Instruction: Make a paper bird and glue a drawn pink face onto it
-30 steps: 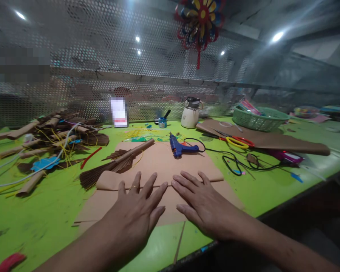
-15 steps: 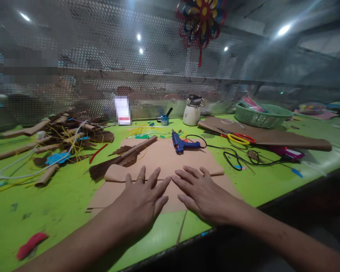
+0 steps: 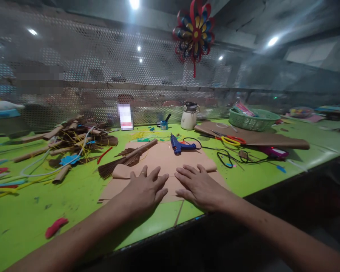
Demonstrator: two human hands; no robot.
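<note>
A sheet of light brown paper (image 3: 170,162) lies on the green table, its near part folded or rolled over into a crosswise edge. My left hand (image 3: 146,190) rests on the left side of that fold, palm down with fingers spread. On the right side of the fold lies my right hand (image 3: 200,189), also flat with its fingers apart. Just beyond the hands, a blue glue gun (image 3: 181,144) sits on the paper, its black cord running right. To the left, a brown pleated paper piece with a rolled stick (image 3: 138,149) overlaps the sheet.
Brown paper rolls with yellow strands (image 3: 70,139) are heaped at left. Scissors with red and yellow handles (image 3: 231,139) lie on dark brown paper (image 3: 272,139) at right, near a green basket (image 3: 252,120). A white jug (image 3: 189,117) stands behind. The table's dark front edge (image 3: 164,228) runs nearby.
The camera view has tilted up and shifted slightly, so the table appears smaller. Both hands stay flat on the paper fold, with only slight movement of the fingers.
</note>
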